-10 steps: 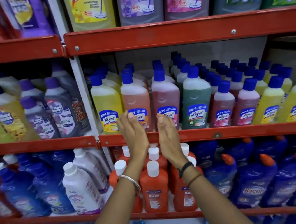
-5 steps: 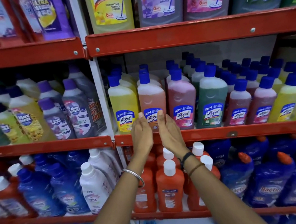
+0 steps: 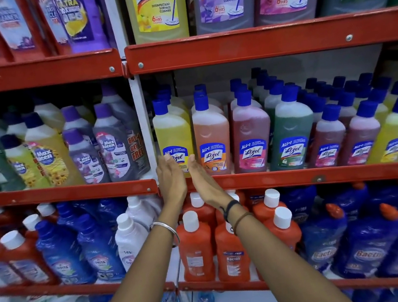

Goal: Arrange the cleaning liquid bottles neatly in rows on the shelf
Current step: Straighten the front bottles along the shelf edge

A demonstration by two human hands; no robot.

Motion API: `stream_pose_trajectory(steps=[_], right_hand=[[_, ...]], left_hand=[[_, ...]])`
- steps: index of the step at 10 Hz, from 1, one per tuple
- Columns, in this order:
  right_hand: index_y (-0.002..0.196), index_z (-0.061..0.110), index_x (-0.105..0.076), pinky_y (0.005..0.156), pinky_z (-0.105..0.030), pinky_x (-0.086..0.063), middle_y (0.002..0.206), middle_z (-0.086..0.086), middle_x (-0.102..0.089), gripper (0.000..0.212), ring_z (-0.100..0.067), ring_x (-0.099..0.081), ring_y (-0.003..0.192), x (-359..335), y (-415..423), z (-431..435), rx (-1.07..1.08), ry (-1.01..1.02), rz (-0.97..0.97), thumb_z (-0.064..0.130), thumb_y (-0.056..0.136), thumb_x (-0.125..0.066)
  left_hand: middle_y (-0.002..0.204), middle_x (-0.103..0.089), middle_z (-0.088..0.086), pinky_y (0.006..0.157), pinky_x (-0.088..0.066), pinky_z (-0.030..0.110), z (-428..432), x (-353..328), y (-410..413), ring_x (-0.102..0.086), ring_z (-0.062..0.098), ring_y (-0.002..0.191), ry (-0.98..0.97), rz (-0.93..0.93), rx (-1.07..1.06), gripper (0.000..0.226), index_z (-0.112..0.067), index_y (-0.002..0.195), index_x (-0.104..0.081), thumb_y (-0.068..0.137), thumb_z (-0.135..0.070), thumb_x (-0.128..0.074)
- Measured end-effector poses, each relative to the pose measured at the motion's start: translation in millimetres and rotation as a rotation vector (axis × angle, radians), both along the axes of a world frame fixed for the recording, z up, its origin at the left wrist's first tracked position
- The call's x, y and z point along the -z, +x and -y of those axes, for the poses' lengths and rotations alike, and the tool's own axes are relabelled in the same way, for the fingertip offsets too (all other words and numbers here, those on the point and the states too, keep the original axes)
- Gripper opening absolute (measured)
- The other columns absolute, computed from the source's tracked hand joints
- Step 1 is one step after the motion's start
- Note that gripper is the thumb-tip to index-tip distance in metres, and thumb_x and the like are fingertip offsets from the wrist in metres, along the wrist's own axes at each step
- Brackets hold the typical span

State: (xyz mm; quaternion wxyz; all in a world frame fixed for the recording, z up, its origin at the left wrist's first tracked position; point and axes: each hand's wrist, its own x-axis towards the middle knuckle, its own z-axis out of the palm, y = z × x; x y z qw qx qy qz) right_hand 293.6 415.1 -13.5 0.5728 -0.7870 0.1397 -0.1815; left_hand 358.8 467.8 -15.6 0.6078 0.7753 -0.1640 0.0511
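Note:
Blue-capped cleaner bottles stand in rows on the middle red shelf [image 3: 285,177]. At the front left is a yellow bottle [image 3: 172,131], then an orange bottle [image 3: 212,131], a pink bottle [image 3: 250,128] and a green bottle [image 3: 291,128]. My left hand [image 3: 171,177] and my right hand [image 3: 202,178] are raised flat with palms facing each other, just in front of the yellow bottle's label. The fingers are straight and hold nothing. Whether the fingertips touch the bottle I cannot tell.
Smaller pink and yellow bottles [image 3: 357,135] fill the shelf's right part. Purple-capped bottles [image 3: 114,146] stand left of the white upright [image 3: 142,122]. Orange white-capped bottles [image 3: 196,247] and dark blue bottles [image 3: 356,239] sit below. Large bottles [image 3: 156,7] stand on the top shelf.
Both hands have shifted left from in front of the orange bottle to the yellow bottle, still flat and close together. The view has swung left as well.

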Motion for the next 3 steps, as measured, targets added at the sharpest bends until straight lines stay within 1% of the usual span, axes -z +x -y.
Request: stream_pose_trajectory(steps=[1, 2, 3], right_hand=[[0.142, 0.026, -0.036, 0.118, -0.039, -0.022, 0.150, -0.002, -0.040, 0.103, -0.013, -0.032, 0.140, -8.2, -9.8, -0.6, -0.012, 0.038, 0.033, 0.089, 0.065, -0.009], [0.130, 0.020, -0.052, 0.106, -0.040, -0.039, 0.129, -0.004, -0.061, 0.110, -0.018, -0.052, 0.122, -14.7, -22.5, 2.8, 0.056, 0.072, 0.029, 0.093, 0.059, -0.008], [0.123, 0.006, -0.057, 0.104, -0.046, -0.045, 0.133, -0.014, -0.059, 0.100, -0.024, -0.054, 0.124, -33.4, -45.5, 16.7, 0.184, 0.140, 0.177, 0.083, 0.071, -0.019]], left_hand=[[0.157, -0.013, 0.011, 0.116, -0.007, 0.034, 1.6, -2.4, -6.4, -0.010, 0.022, 0.145, 0.057, -0.048, 0.029, 0.059, -0.010, 0.145, -0.012, 0.097, -0.045, -0.013], [0.156, -0.015, 0.014, 0.117, -0.008, 0.037, 1.4, -6.9, -7.3, -0.011, 0.025, 0.144, 0.054, -0.034, -0.028, 0.060, -0.007, 0.144, -0.014, 0.097, -0.044, -0.017], [0.155, -0.015, 0.015, 0.118, -0.008, 0.038, 4.7, -32.3, -33.1, -0.010, 0.024, 0.144, -0.061, 0.212, -0.095, 0.058, -0.007, 0.143, -0.017, 0.096, -0.040, -0.023]])
